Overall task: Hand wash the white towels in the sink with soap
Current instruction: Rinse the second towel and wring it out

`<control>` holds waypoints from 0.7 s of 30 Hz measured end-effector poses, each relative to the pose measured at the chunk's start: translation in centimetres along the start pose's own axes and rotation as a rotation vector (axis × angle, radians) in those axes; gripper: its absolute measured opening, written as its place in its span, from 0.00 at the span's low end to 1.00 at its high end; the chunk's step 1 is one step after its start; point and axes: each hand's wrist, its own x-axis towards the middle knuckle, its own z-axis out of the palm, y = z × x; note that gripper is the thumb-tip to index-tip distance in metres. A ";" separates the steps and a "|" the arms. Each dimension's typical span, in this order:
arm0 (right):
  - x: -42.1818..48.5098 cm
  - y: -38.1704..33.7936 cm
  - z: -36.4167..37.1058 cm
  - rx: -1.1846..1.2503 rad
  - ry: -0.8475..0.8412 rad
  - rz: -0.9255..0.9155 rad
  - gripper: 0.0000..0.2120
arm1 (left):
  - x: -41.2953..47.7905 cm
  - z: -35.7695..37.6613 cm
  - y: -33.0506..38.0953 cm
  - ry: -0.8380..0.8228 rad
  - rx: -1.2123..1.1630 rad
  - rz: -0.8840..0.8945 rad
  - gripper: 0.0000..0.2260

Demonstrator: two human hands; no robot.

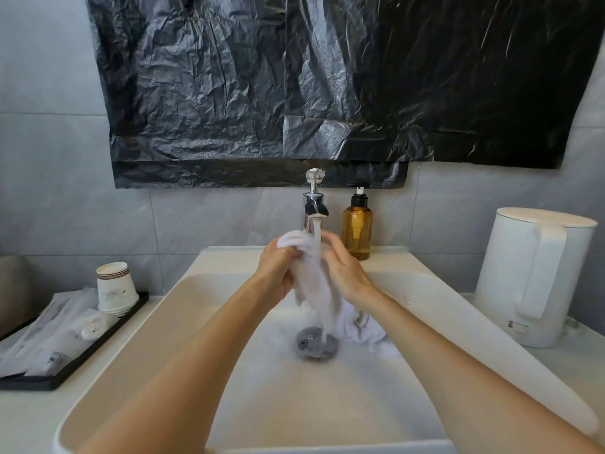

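A wet white towel (312,276) hangs bunched between both my hands under the running chrome faucet (315,204). My left hand (278,267) grips its upper part with curled fingers. My right hand (343,270) holds the other side, fingers bent round the cloth. The towel's lower end trails down into the white sink (137,348), and more white cloth (363,332) lies beside the drain (316,344). An amber soap pump bottle (357,229) stands on the sink's back ledge, right of the faucet.
A white electric kettle (537,276) stands on the counter at right. At left a black tray (72,362) carries wrapped toiletries and stacked paper cups (116,288). Black plastic sheeting (327,83) covers the wall above the faucet.
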 end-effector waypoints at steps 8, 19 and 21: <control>-1.9 -0.6 2.3 -0.352 0.001 0.006 0.28 | 0.2 0.0 -0.4 0.051 -0.399 -0.102 0.18; -1.6 -2.0 0.5 -0.531 0.266 0.067 0.17 | -0.1 0.6 -2.0 0.128 0.237 -0.034 0.11; -1.7 -2.1 0.8 -0.557 0.270 0.054 0.18 | -0.1 0.9 -2.5 0.200 0.293 0.011 0.10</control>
